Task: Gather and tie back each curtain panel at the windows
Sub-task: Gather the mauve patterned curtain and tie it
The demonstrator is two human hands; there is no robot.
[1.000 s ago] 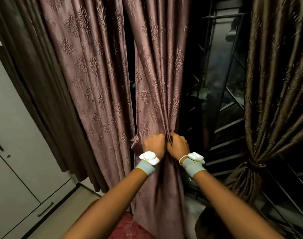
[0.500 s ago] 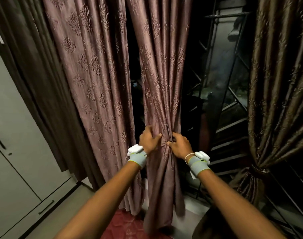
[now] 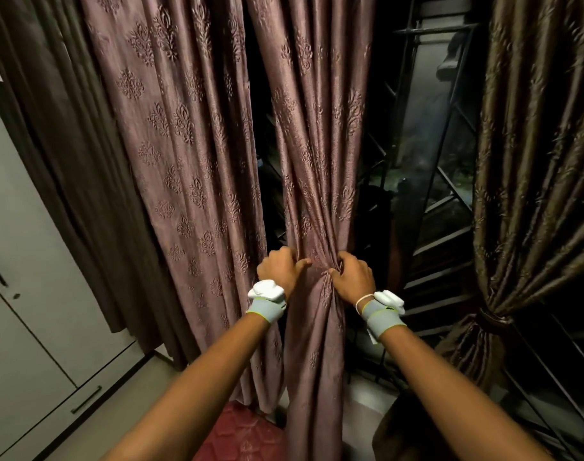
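Gripping the gathered curtain panel [image 3: 317,201] between both hands [image 3: 317,272]

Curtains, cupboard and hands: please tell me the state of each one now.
Mauve patterned curtain panel: bunched, gripped, no tie seen.
Wider mauve patterned curtain panel: hanging loose.
Olive-brown curtain panel: gathered, tied back with a band.
Grey cupboard doors: closed.
Left hand: grips the bunch.
Right hand: grips the bunch.

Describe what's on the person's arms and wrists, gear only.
Forearms bare, no sleeves. Left wrist: grey band with yellow-green edging, white device on top. Right wrist: matching grey band, white device, thin white cord. No gloves.
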